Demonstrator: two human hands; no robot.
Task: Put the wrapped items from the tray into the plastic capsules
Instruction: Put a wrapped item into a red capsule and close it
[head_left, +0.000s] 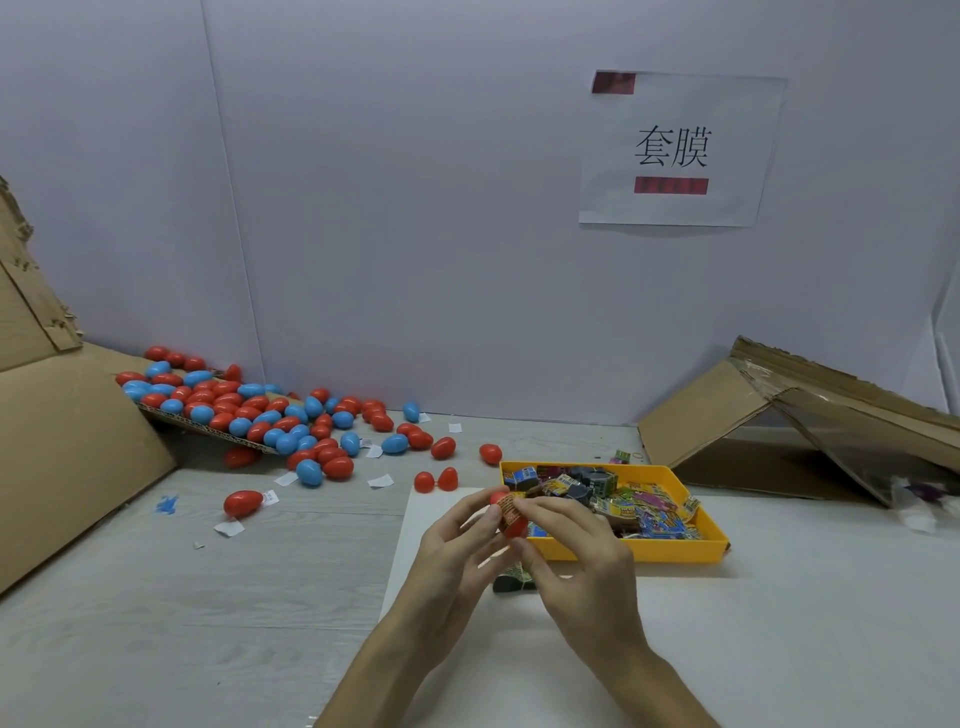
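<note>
I see both at centre: left hand (457, 540) and right hand (571, 545) pinch a red egg-shaped plastic capsule (516, 529), with a printed wrapped item (508, 509) wedged in it. The yellow plastic tray (649, 552) of colourful wrapped packets (644, 512) is at 2 o'clock, just beside. The red and blue capsule pile (249, 410) is at 10 o'clock.

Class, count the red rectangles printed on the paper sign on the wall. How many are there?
2 red rectangles: one at the top left corner of the paper sign, the other below its printed characters. None seems hidden.
</note>
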